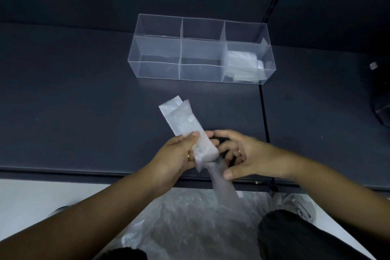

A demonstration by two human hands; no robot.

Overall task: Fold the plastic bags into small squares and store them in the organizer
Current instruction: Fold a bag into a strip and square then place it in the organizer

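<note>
A clear plastic bag (183,120), folded into a long narrow strip, slants over the front of the dark table (84,101). My left hand (179,154) grips the strip near its lower part, thumb on top. My right hand (238,154) holds the strip's tail, which hangs down past the table edge. The clear organizer (156,69) stands further back, split into several compartments. Folded bags (244,65) lie in its right end.
A heap of loose clear plastic bags (190,221) lies on my lap below the table edge. A dark object (382,103) sits at the right border. A seam (263,112) splits the tabletop to the right of my hands.
</note>
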